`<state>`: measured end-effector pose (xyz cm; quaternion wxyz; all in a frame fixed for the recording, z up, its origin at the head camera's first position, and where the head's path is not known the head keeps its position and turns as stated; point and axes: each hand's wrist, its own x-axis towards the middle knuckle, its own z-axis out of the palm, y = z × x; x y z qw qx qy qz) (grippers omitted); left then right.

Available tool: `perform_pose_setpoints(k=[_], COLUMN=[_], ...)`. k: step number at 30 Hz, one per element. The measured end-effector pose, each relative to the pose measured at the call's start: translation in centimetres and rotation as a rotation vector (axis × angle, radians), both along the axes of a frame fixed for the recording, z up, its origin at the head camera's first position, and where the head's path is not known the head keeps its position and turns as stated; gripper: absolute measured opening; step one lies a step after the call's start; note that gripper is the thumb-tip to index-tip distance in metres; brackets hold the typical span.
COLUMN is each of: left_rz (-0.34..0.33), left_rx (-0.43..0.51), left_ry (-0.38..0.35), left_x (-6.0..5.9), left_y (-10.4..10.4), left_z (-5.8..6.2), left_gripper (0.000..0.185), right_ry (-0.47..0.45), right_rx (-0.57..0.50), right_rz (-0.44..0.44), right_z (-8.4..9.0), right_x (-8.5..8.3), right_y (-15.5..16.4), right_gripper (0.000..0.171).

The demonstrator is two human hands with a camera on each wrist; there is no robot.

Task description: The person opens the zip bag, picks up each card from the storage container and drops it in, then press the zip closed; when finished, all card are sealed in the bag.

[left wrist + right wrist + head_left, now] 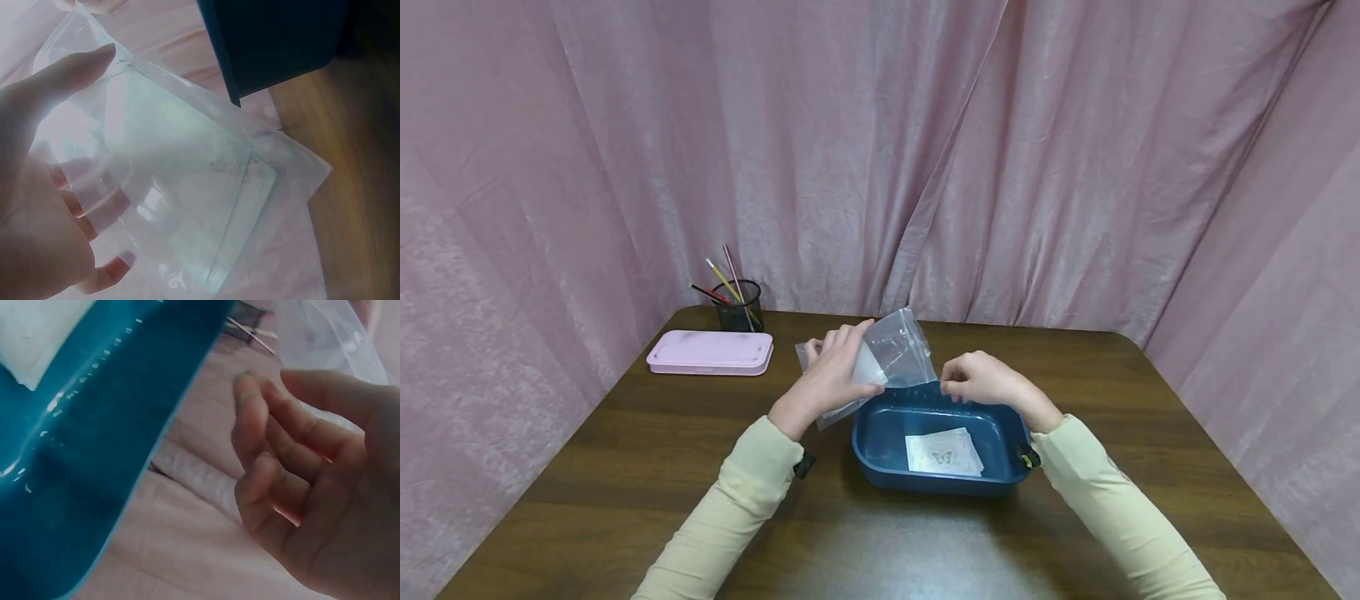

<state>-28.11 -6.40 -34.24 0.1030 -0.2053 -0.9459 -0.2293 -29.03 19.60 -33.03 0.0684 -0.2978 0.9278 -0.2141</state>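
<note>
A dark wooden table stands before pink curtains, and on it, just in front of the person, sits a blue plastic tub with a white sheet printed with a butterfly lying flat on its floor. Toward the far left of the table lies a pink case, with a black cup of pencils right behind it. Above the tub's far left rim a clear plastic bag is held up in the air, a pale card showing inside it. The left hand grips the bag, thumb on one face and fingers curled behind the film. The right hand hovers just beside the bag over the tub's rim, fingers loosely curled, holding nothing.
</note>
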Motion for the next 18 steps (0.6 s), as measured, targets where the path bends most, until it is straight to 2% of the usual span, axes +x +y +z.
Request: perform_pose_setpoints(k=[6,12,18], left_rz=[-0.002,0.001,-0.014], left_rx=[-0.001,0.001,-0.002], left_ry=[0.012,0.016,0.01], left_x=[0.0,0.0,-0.1], left_y=[0.0,-0.2,-0.2], left_z=[0.0,0.0,0.0], left_gripper=[0.098,0.098,0.097], right_ry=[-0.038,-0.114,-0.206], right_rx=[0.211,0.416,0.564], right_rz=[0.064,0.098,0.125], right_z=[-0.7,-1.4,-2.7], right_x=[0.3,0.3,0.2], right_y=[-1.7,-3.3,-4.5], right_gripper=[0.012,0.028,0.044])
